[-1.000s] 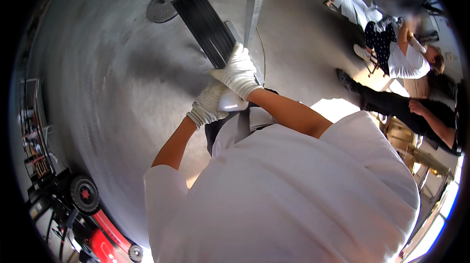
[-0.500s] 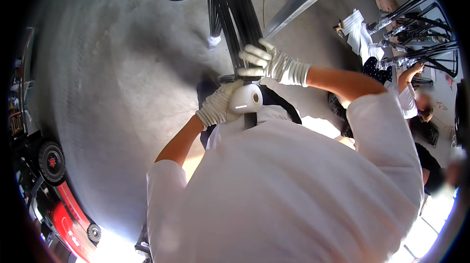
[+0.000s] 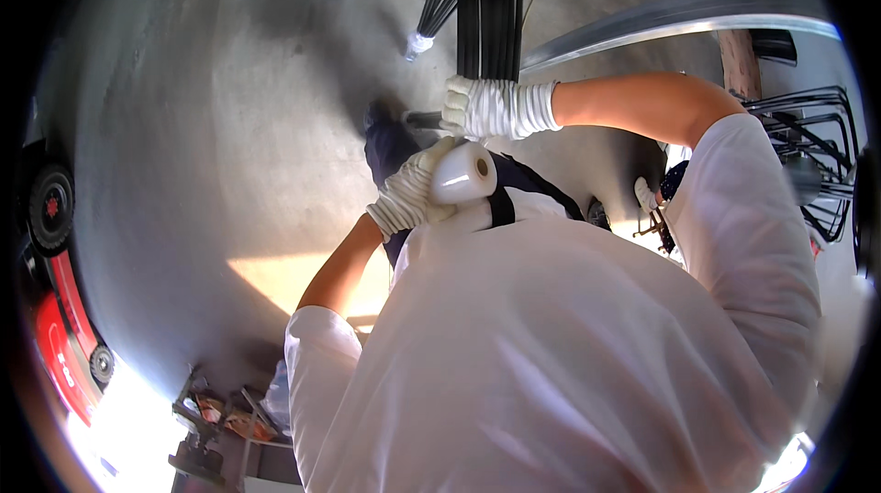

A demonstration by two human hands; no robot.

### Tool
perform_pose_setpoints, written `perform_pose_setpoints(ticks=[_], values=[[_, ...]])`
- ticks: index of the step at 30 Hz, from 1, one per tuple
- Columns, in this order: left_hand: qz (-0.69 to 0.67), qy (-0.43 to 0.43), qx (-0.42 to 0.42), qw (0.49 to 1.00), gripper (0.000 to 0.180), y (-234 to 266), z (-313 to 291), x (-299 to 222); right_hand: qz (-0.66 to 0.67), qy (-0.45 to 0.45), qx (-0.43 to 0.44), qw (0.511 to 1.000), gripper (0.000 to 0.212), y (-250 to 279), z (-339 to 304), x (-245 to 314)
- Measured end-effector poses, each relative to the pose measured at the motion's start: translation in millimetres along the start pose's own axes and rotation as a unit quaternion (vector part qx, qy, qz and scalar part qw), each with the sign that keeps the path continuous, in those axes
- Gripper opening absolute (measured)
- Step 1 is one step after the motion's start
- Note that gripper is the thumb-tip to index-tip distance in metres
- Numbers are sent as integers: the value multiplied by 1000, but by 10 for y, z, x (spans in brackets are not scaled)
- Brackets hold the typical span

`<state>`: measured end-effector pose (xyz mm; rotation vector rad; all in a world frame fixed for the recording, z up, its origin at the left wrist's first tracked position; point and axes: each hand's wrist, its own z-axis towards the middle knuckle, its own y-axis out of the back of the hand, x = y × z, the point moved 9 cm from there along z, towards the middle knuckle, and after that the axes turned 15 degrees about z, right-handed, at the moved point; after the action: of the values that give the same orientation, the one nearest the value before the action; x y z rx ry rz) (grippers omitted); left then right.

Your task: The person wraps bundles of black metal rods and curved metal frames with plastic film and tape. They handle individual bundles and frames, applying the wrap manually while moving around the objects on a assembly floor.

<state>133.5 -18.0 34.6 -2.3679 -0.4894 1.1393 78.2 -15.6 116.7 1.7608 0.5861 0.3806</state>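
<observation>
My left hand [image 3: 411, 188], in a white knitted glove, is wrapped round a roll of clear plastic film [image 3: 463, 173] with a brown cardboard core, close in front of my body. Above it, my right hand [image 3: 486, 108], gloved alike, is curled closed across the near end of a bundle of long black tubes [image 3: 486, 11]. That hand hides the tubes' near ends and its own fingertips. More thin black bars slant off to the left, ending in a wad of clear film [image 3: 418, 45].
A silvery metal beam [image 3: 679, 20] slants away at the right. Black frames [image 3: 808, 130] stand at far right. A red wheeled machine [image 3: 69, 337] is at the left edge, a metal stand [image 3: 197, 456] at lower left. Another person's foot [image 3: 645, 195] shows right of me.
My right hand's fingers, stretched over the tubes before, are now curled closed. The whole view has shifted. My left hand keeps hold of the film roll.
</observation>
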Motion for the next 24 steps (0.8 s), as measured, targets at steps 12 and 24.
perform_pose_setpoints(ticks=[12, 24], values=[[124, -323, -392, 852, 78, 1593, 281, -469, 41, 15, -37, 998, 23, 50, -1, 56], [556, -156, -221, 786, 37, 755, 1542, -1248, -73, -26, -72, 994, 25, 343, 149, -118]])
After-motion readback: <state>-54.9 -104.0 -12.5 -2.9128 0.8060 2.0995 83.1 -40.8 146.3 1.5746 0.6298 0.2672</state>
